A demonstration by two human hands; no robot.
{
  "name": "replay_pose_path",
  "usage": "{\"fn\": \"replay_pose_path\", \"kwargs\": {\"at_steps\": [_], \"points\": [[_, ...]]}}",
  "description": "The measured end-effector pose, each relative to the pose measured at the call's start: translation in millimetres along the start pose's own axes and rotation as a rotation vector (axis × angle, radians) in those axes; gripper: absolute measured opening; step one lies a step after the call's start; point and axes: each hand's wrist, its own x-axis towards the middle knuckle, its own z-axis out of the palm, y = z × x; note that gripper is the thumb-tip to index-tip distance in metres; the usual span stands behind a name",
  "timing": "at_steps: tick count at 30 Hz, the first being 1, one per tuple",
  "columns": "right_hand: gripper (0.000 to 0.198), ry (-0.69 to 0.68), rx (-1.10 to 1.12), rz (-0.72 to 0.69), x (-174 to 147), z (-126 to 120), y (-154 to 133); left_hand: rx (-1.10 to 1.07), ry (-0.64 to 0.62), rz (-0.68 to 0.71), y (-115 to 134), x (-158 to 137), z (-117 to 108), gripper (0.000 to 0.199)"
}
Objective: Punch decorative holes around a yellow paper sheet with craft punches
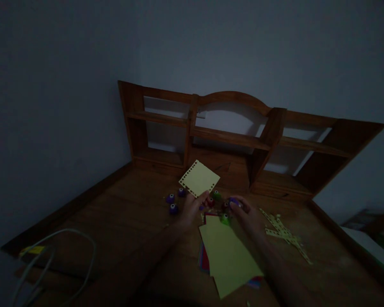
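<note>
In dim light, my right hand (pixel 248 215) covers part of a purple punch (pixel 234 201); scraps (pixel 215 210) beside my left hand (pixel 191 207) are hard to make out, and a white cable (pixel 92 256) is cut off by the near left corner of the desk (pixel 124 204). My left thumb and fingers pinch a hole-edged yellow card (pixel 200 179) toward the back edge. My right fingers clamp the punch near the yellow paper (pixel 230 251).

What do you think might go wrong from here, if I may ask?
The punched yellow sheet, held near its lower corner by the left hand, could bend or slip. The right hand, holding a purple punch, might knock the nearby green punch or brush the loose paper strips.
</note>
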Motion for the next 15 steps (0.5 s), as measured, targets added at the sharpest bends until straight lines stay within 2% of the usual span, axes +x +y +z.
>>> {"fn": "replay_pose_path", "kwargs": {"at_steps": [3,5,9,15], "points": [[0.033,0.012,0.178,0.060,0,-2,1,0.006,-0.024,-0.023,-3,-2,2,0.028],[0.043,-0.003,0.218,0.102,-1,-2,3,0.016,-0.034,-0.019,-4,-3,3,0.026],[0.034,-0.004,0.242,0.113,-4,0,8,0.014,-0.057,-0.042,-9,-4,4,0.027],[0.035,-0.044,0.383,0.133,-4,3,14,0.078,-0.046,-0.018,-6,-4,4,0.031]]}}
